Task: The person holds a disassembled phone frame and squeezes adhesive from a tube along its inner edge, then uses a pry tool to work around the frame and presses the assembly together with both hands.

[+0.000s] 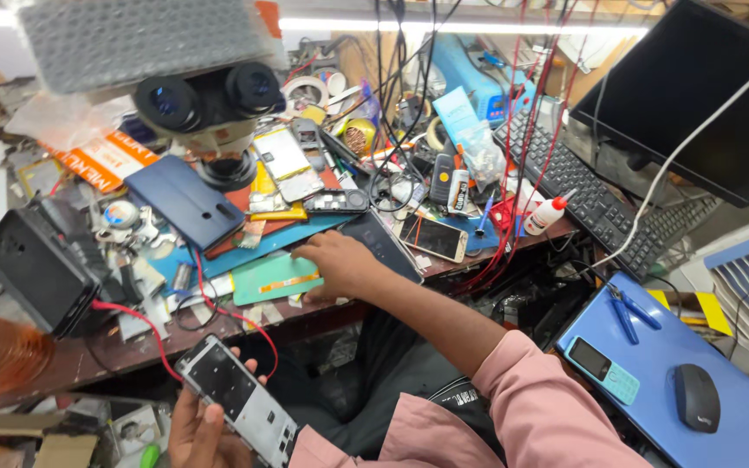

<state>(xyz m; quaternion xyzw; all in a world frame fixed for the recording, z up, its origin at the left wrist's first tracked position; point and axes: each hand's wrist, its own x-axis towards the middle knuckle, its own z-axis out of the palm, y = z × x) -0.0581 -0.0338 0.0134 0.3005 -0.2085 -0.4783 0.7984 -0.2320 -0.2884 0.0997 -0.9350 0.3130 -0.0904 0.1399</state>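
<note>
Far left on the cluttered bench (88,360): a black box-shaped device (32,269), red wires (145,325) trailing from it toward the lower edge. Just right of that, low in view and off the bench edge: left hand (192,429), grip clamped around an opened phone body (237,400), held tilted, bare inner frame facing up, thumb across its lower left side. Above, a dark blue phone case (184,204) lying under the microscope eyepieces (210,95). Toward the middle: right hand (340,264) palm-down on the bench, fingers spread apart and flat, resting on a green card (272,277) and touching the edge of a dark phone (383,247); nothing clasped in that grip. Just beside, another phone (433,237) with a dark screen, face up. Further right: a small white glue bottle (546,214) with red cap, a black keyboard (591,195), a dark monitor (695,95). Lower right, well apart from both hands: a blue board (739,425) carrying a teal keypad phone (602,370), blue-handled cutters (630,312) and a black mouse (696,397).
</note>
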